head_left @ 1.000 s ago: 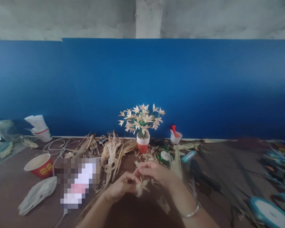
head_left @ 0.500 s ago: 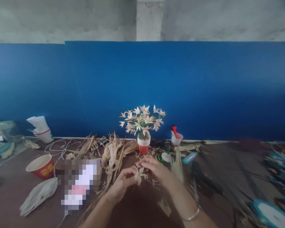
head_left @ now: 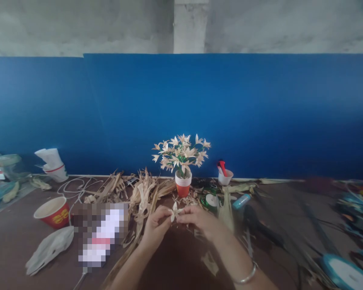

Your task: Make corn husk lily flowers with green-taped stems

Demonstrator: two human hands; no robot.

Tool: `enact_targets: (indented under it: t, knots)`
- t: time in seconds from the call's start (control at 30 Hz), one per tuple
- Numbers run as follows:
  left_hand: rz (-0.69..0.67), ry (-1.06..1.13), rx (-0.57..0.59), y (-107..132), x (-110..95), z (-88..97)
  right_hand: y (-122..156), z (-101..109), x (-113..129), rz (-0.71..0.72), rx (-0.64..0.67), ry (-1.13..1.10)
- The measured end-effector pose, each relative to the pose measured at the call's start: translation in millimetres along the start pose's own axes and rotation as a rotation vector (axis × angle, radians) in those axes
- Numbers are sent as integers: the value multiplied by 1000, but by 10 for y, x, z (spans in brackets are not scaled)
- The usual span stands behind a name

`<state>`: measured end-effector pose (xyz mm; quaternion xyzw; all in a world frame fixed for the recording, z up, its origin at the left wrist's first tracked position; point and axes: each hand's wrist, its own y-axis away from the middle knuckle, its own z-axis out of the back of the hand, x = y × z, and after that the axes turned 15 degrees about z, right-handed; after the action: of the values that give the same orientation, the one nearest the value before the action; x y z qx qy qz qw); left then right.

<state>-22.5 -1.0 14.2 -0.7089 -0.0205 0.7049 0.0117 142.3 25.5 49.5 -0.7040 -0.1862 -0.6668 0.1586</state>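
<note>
Between my two hands is a small pale flower (head_left: 174,212) with pointed petals, looking like dried corn husk. My left hand (head_left: 157,224) pinches its left side between thumb and fingers. From the right, my right hand (head_left: 196,217) pinches a petal with thumb and forefinger; a bangle circles that wrist. Just behind the hands stands a potted bunch of similar flowers (head_left: 183,152) with green stems, in an orange and white paper cup (head_left: 183,187). Whatever lies at the back of the held flower is hidden by my fingers.
Dried husks (head_left: 143,193) pile up left of the cup. Further left are a red paper bowl (head_left: 53,215) and a white cable (head_left: 78,187). Rightward lie a white cup with a red-handled tool (head_left: 225,176), a blue tube (head_left: 241,201) and a ribbon spool (head_left: 347,274). A blue partition (head_left: 230,104) rises behind.
The flower has turned and shifted slightly up and left. My right hand's fingers have come down from above it to its right side. The left hand has risen a little.
</note>
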Motion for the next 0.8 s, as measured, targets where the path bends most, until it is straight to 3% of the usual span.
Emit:
enact_targets:
  t: [0.53, 0.8]
  knots:
    - [-404, -465, -220, 13, 46, 29, -59, -35, -108, -56, -51, -77]
    - [-492, -473, -279, 12, 50, 17, -77, -55, -176, -73, -118, -79]
